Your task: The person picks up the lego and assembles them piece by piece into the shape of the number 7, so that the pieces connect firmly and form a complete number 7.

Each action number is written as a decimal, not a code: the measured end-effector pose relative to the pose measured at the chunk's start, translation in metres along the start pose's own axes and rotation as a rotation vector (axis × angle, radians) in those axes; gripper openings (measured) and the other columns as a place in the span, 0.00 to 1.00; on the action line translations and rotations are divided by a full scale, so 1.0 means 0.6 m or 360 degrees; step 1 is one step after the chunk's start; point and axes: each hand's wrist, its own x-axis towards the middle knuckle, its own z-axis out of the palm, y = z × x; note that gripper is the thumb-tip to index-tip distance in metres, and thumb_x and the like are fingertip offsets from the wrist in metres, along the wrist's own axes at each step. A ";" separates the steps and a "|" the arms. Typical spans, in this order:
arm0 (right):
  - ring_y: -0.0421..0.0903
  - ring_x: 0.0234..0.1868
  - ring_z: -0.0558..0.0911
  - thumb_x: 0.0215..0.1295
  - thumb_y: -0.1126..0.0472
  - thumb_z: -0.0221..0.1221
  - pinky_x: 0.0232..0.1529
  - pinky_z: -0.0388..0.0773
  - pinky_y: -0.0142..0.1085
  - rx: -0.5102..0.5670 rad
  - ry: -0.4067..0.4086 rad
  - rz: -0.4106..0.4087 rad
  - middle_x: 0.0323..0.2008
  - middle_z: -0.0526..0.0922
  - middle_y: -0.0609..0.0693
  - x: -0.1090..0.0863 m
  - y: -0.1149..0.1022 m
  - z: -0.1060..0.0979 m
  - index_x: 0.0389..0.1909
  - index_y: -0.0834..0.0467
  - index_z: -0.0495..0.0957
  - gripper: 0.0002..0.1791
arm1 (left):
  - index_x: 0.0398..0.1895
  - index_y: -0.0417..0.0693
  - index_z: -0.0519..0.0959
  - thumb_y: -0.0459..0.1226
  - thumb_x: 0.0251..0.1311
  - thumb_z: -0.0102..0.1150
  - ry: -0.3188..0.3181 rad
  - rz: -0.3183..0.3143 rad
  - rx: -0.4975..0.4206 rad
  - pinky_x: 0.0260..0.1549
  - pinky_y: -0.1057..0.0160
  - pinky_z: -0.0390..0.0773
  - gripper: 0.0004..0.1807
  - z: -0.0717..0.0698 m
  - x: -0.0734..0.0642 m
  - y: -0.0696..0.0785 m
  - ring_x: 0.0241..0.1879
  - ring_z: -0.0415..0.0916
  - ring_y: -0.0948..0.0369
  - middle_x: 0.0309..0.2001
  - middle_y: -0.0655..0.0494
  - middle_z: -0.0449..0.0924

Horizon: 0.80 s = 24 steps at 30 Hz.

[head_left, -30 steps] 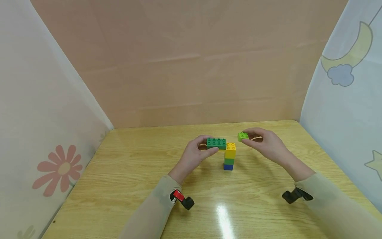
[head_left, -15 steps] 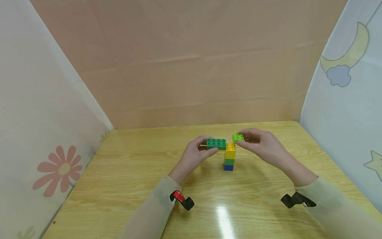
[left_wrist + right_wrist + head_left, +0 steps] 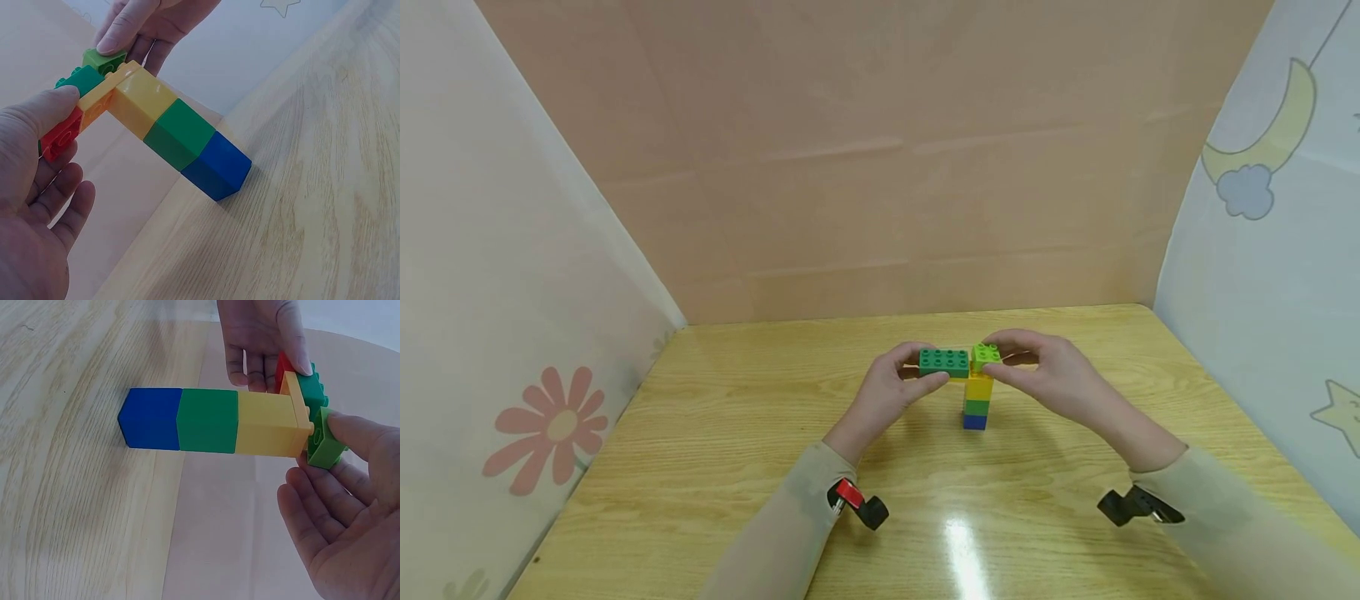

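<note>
A tower of toy building bricks stands upright on the table: a blue brick [image 3: 974, 422] lowest, a green brick [image 3: 207, 420] over it, then a yellow brick [image 3: 141, 100]. A yellow-orange piece [image 3: 98, 103] tops the tower and juts out to the left. On that overhang lies a dark green brick [image 3: 943, 362], with a red brick [image 3: 62, 134] below it. My left hand [image 3: 886, 390] grips this overhanging end between thumb and fingers. Above the tower's top studs, my right hand [image 3: 1051, 372] pinches a lime green brick [image 3: 327, 439], slightly tilted; its hollow underside shows in the right wrist view.
The wooden table [image 3: 745, 433] carries the tower near its middle. A plain pinkish backdrop [image 3: 865, 167] rises behind the table's far edge. White printed panels stand at the left [image 3: 490, 250] and right [image 3: 1262, 275].
My right hand has moved left with the lime green brick, from beside the tower to over its top. The left hand keeps its grip and has hardly moved.
</note>
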 end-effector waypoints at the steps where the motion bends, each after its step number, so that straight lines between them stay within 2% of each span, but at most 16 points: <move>1: 0.57 0.58 0.87 0.77 0.47 0.71 0.56 0.86 0.57 0.0001 -0.0002 -0.0006 0.59 0.88 0.52 0.000 0.000 0.001 0.68 0.54 0.84 0.25 | 0.64 0.60 0.85 0.44 0.72 0.76 -0.0001 0.0002 0.0001 0.53 0.54 0.87 0.20 0.000 0.000 0.000 0.57 0.82 0.52 0.56 0.57 0.83; 24: 0.58 0.58 0.86 0.77 0.50 0.72 0.56 0.86 0.58 -0.0062 -0.0018 -0.0056 0.58 0.88 0.52 0.000 -0.001 0.015 0.66 0.55 0.84 0.23 | 0.65 0.59 0.85 0.43 0.73 0.76 -0.0007 0.0040 0.0014 0.53 0.54 0.87 0.20 -0.001 0.001 -0.004 0.56 0.82 0.53 0.56 0.57 0.84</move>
